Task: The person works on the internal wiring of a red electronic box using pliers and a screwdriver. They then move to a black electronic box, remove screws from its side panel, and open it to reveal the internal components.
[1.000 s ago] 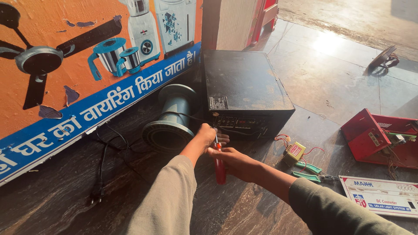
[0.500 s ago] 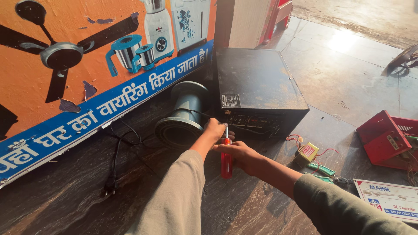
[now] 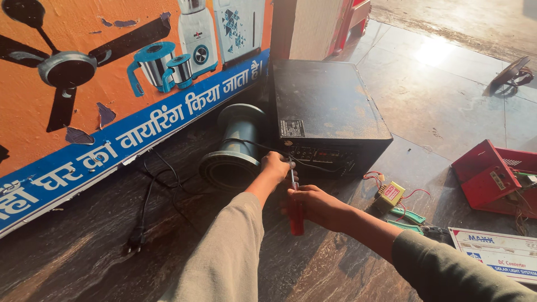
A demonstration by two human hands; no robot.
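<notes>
Head view: one red-handled screwdriver [image 3: 295, 208], right hand [image 3: 314, 206] wrapped tight round its handle, shaft aimed at the front of one dusty black metal amplifier box [image 3: 327, 106] on the floor. Left hand [image 3: 276, 168] pinches the shaft near the tip. One grey pipe piece [image 3: 236, 146] sits beside the box.

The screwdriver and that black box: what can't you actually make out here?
- Screwdriver tip, head view: hidden behind the left hand, so what it touches on the black box is unclear.
- Box's rear panel sockets: too small and dark to tell apart.
- Red metal case: cut off by the right edge.
- Right hand grips the red handle; its palm side is hidden.
- Black cable plug: too dark to tell its type.
</notes>
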